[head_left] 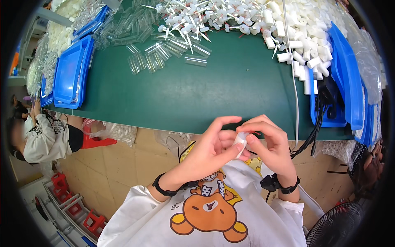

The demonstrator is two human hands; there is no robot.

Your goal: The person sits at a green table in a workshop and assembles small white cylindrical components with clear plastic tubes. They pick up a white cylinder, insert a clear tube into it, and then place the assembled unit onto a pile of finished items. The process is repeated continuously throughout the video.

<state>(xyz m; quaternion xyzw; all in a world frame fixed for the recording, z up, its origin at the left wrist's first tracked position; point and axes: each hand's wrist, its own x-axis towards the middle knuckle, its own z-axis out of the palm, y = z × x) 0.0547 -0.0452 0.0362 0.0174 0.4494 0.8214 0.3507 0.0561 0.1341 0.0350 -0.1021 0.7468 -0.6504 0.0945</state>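
Close to my body, just off the near edge of the green table, both hands meet at a small white cylindrical piece. My left hand is closed on it, thumb along its side. The fingertips of my right hand pinch its upper end. A short bit of red wire shows by the right fingers. Fingers cover part of the piece, so its full shape is hidden.
Clear tubes lie at the back left, white stemmed parts with red wires at the back, white cylinders at the right. Blue trays flank the table. A white cable hangs down the right side. Another person sits left.
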